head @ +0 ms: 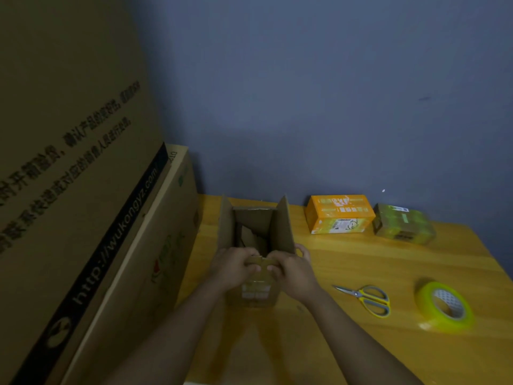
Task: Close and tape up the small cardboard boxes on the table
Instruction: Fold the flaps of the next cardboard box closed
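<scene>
A small brown cardboard box (280,226) stands on the wooden table (347,262) with its side flaps upright and its top open. My left hand (234,266) and my right hand (291,269) both grip the near flap at the box's front edge, fingers curled over it. A roll of yellow-green tape (444,305) lies at the right, with yellow-handled scissors (366,298) beside it. An orange box (338,213) and a brown box wrapped in tape (402,223) sit closed at the back right.
Two big cardboard cartons (83,190) lean against the wall on the left, right next to the open box. A blue-grey wall (305,93) runs behind the table. The table's right edge falls off near the tape roll.
</scene>
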A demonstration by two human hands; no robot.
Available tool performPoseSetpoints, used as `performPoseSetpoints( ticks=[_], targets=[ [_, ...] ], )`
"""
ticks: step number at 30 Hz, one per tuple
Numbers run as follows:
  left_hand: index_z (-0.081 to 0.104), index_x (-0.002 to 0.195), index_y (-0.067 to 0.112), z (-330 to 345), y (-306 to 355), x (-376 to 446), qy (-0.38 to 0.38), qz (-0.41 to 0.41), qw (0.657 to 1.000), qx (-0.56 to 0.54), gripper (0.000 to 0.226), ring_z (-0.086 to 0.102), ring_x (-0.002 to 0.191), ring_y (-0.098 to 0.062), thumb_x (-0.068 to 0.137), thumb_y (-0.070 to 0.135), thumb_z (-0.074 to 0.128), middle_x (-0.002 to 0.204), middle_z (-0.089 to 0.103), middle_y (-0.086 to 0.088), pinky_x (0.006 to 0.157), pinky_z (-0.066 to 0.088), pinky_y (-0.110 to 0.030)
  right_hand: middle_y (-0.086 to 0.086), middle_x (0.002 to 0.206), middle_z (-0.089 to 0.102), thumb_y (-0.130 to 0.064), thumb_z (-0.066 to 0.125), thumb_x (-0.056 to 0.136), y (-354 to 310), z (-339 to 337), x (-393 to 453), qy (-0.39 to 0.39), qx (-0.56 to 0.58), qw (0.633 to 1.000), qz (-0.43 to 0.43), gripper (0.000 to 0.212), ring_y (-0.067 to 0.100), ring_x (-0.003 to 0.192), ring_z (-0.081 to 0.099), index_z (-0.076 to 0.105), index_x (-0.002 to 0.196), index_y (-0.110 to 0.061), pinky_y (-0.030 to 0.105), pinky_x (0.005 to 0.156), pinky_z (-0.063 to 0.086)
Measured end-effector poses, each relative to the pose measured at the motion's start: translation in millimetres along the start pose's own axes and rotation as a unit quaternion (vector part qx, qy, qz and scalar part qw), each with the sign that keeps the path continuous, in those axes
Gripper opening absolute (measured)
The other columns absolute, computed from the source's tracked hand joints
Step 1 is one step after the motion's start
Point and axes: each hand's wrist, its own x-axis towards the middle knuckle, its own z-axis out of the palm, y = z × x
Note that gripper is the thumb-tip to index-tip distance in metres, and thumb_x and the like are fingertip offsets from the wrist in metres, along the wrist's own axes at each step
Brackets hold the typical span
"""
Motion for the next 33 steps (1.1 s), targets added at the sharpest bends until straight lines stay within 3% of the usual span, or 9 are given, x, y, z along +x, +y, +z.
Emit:
performPoseSetpoints(
  ticks=[16,22,28,33],
  targets=[
    [0.048,0.079,0.037,3,1,0,0.024,-0.016,0.998,0.054,0.016,0.044,0.063,0.0,0.089,0.043,0.058,0.064,0.048,0.016,0.066,0.03,-0.027,-0.012,0.087,0.065,-0.03,0.05,0.094,-2,8,5,0.021,-0.018,0.998,0.05,0.01,0.007,0.09,0.061,0.06,0.09,-0.031,0.033,0.107,0.007],
    [0.049,0.077,0.035,2,1,-1,0.009,-0.024,0.999,0.041,0.017,0.053,0.066,-0.007,0.09,0.042,0.057,0.065,0.053,0.011,0.065,0.034,-0.028,-0.013,0.088,0.066,-0.032,0.053,0.093,-2,10,5,0.016,-0.02,0.998,0.061,0.008,0.004,0.091,0.06,0.06,0.091,-0.033,0.034,0.11,0.005],
    [0.049,0.075,0.033,-1,9,3,-0.015,-0.026,0.999,0.016,0.022,0.048,0.062,-0.011,0.095,0.04,0.052,0.064,0.05,0.007,0.067,0.031,-0.029,-0.014,0.091,0.067,-0.032,0.052,0.094,-5,6,4,0.021,-0.003,0.998,0.054,0.011,0.002,0.094,0.06,0.063,0.093,-0.034,0.029,0.108,0.001],
    [0.063,0.094,0.034,-2,15,7,-0.015,-0.019,1.0,-0.006,0.007,0.06,0.084,-0.009,0.094,0.036,0.056,0.088,0.066,0.011,0.079,0.043,-0.029,-0.014,0.091,0.067,-0.032,0.053,0.094,-5,2,3,0.007,0.008,0.998,0.054,0.012,0.002,0.096,0.059,0.064,0.094,-0.034,0.033,0.111,0.004]
  ],
)
